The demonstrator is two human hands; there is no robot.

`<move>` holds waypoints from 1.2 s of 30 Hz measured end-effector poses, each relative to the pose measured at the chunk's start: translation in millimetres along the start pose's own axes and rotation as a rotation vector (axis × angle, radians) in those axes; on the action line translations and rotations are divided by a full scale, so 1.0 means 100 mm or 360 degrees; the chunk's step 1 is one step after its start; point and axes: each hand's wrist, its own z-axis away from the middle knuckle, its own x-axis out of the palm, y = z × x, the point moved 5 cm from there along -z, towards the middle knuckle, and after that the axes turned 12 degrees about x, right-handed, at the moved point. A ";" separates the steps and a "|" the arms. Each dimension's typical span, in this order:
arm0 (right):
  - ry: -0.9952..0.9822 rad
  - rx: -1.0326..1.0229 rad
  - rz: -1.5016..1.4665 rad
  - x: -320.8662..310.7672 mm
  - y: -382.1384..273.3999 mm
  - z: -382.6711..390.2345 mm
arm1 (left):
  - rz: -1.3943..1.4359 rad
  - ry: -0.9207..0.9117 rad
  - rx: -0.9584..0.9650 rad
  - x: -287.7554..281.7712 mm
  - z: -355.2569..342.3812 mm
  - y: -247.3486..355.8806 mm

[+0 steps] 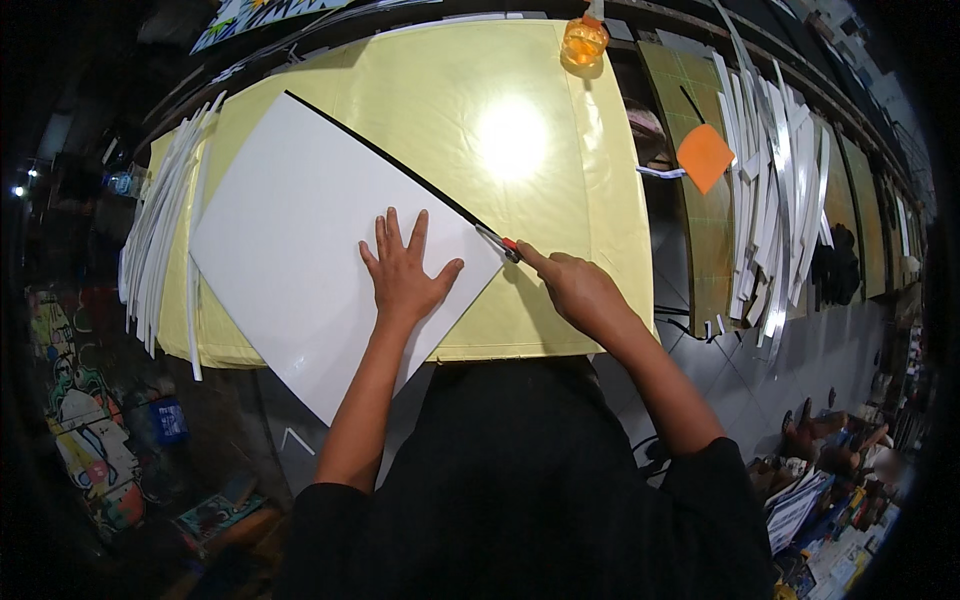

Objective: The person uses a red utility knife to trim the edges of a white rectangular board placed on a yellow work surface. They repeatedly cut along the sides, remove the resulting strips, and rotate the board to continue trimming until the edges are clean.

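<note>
Basically, the yellow-covered table [430, 110] was the biggest item and sat across the middle, with the worker at its near edge. Next was the white sheet [300, 240], task piece, lying flat on the table's left and middle, turned cornerwise, one corner poking past the near edge and another pointing right. Off the table to the right, a pile of pale strips [770, 190] lay lengthwise near to far; a smaller bundle of white strips [165, 225] lay along the table's left end. Black strip [380, 157] ran down the sheet's far right edge, from the far corner to just short of the right corner; couldn't tell whether it was bonded or just laid there. Left hand [402, 275] was palm down on the sheet, fingers spread apart, gripping nothing, apparently bracing it. Right hand [585, 292] was clamped on a bladed tool, index finger stretched along it. Smaller stuff: an orange piece [706, 158] with rounded sides beside the pale strips, and an orange container [584, 45] at the table's far right. Smallest was the bladed tool [510, 244], red on the handle, tip right at the strip's near end; scissors or knife, too small to call. My read: step in hand was trimming the strip at the sheet's right corner. Next move called for firm left-hand pressure and a cut that cleared the sheet.
</note>
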 end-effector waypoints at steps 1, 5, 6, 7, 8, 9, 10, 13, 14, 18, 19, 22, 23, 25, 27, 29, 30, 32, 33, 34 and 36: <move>-0.0004 -0.0017 -0.0014 0.00 0.01 -0.01 | -0.0005 -0.0024 -0.0009 0.02 -0.01 0.00; -0.0043 -0.0019 -0.0023 -0.03 0.01 0.01 | -0.0041 -0.0015 0.0023 0.01 -0.01 0.03; -0.0037 -0.0048 0.0008 -0.03 0.01 0.02 | -0.0054 -0.0014 0.0026 0.03 -0.01 0.02; -0.0031 -0.0076 0.0040 -0.04 0.01 0.04 | -0.0067 -0.0013 0.0030 0.04 -0.01 0.00; -0.0024 -0.0104 0.0071 -0.04 0.02 0.06 | -0.0081 -0.0021 0.0032 0.06 -0.01 0.00; -0.0051 -0.0083 0.0083 -0.06 0.04 0.09 | -0.0094 -0.0023 0.0032 0.06 -0.01 -0.01; -0.0079 -0.0062 0.0096 -0.06 0.06 0.14 | -0.0107 -0.0026 0.0031 0.07 -0.01 -0.01; -0.0118 -0.0025 0.0145 -0.07 0.16 0.37 | -0.0117 -0.0052 0.0029 0.07 -0.01 -0.02; -0.0125 -0.0018 0.0162 -0.07 0.20 0.46 | -0.0113 -0.0052 0.0030 0.07 -0.01 -0.02; -0.0170 0.0065 0.0208 -0.09 0.33 0.75 | -0.0103 -0.0040 0.0043 0.05 -0.02 0.01; -0.0151 0.0078 0.0204 -0.12 0.32 0.78 | -0.0101 -0.0037 0.0047 0.05 -0.02 0.01; 0.0032 -0.0027 0.0095 -0.15 0.23 0.58 | -0.0098 -0.0032 0.0041 0.04 -0.03 -0.01; 0.0118 -0.0086 0.0040 -0.16 0.17 0.46 | -0.0096 -0.0020 0.0050 0.06 -0.04 -0.02; 0.0095 -0.0065 0.0093 -0.14 0.10 0.27 | -0.0093 -0.0008 0.0060 0.08 -0.02 -0.03; 0.0086 -0.0064 0.0116 -0.13 0.07 0.20 | -0.0079 -0.0022 0.0051 0.09 -0.01 -0.03; 0.0089 -0.0083 0.0108 -0.14 0.06 0.16 | -0.0070 -0.0036 0.0045 0.08 -0.02 -0.04; 0.0079 -0.0102 0.0095 -0.13 0.06 0.15 | -0.0066 -0.0046 0.0040 0.09 -0.02 -0.04; 0.0062 -0.0138 0.0068 -0.10 0.06 0.17 | -0.0054 -0.0062 0.0033 0.10 -0.02 -0.04; 0.0060 -0.0139 0.0064 -0.09 0.05 0.17 | -0.0047 -0.0073 0.0026 0.09 -0.02 -0.04; 0.0058 -0.0139 0.0061 -0.08 0.05 0.17 | -0.0040 -0.0084 0.0020 0.08 -0.02 -0.04; 0.0105 -0.0155 0.0015 -0.04 0.05 0.17 | -0.0033 -0.0086 0.0019 0.08 -0.02 -0.03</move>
